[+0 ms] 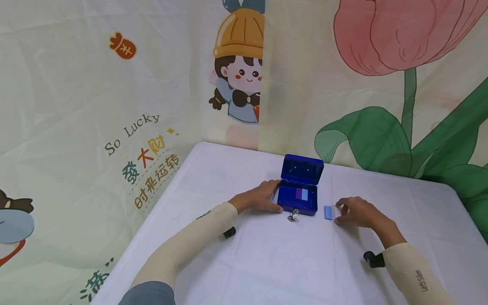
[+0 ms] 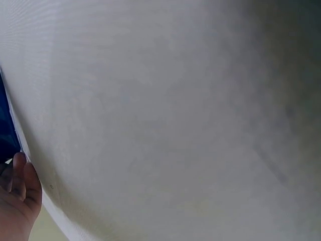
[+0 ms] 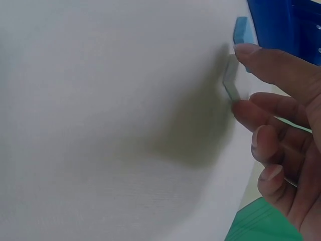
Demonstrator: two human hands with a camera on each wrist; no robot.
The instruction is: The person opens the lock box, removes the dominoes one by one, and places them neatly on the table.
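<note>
Head view puts your right hand over the white cloth-covered surface, to the right of a blue box with its lid raised, which stands toward the far edge. Your thumb and index finger are narrowed on a thin, pale, whitish rectangular block, one at each end; the contact is partly hidden, but it reads as a pinch along the block's length. That block's long axis points roughly toward the far edge, nearly parallel to the flat light-blue rectangular block lying just beside it on the left.

The relation to mind is sideways: from your right fingers the box lies to the left, with the light-blue block in between. Your right hand is the nearer one to both loose blocks.

Your left hand rests at the box's left side, thumb and fingers spread wide, the thumb at its near left corner. Inside the box, a purple piece and a light-blue piece lie side by side. Small silvery keys hang at its front.
</note>
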